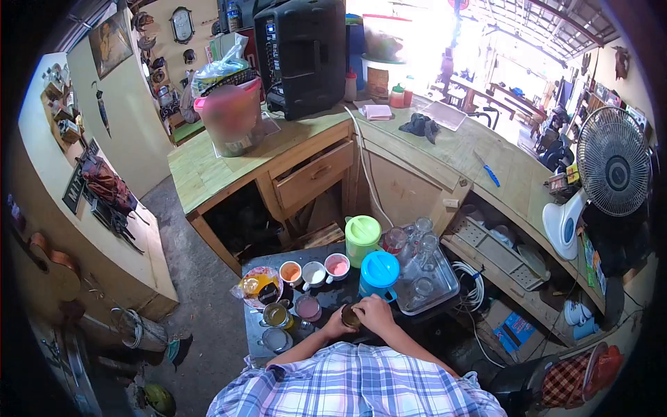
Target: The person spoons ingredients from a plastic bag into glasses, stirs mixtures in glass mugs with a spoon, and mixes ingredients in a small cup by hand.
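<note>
Low on the dark table, my left hand [336,324] is closed round a small glass [351,317] with something brownish in it. My right hand [375,315] is closed at the glass's right side and rim; its fingertips are partly hidden. Left of them stand a glass of pinkish drink [308,308], a glass mug of yellowish-brown liquid [277,316] and a pale glass mug [276,340]. Behind is a row of white cups: orange contents [290,272], white contents [314,274], pink contents [338,265]. A blue-lidded pitcher [379,272] stands just beyond my right hand.
A green-lidded pitcher [363,240] stands behind the blue one. To the right, a metal tray [445,283] holds several glasses. A patterned plate [251,285] sits at the table's left. Beyond rise a wooden counter [306,149], a black speaker [306,59] and a fan [615,163].
</note>
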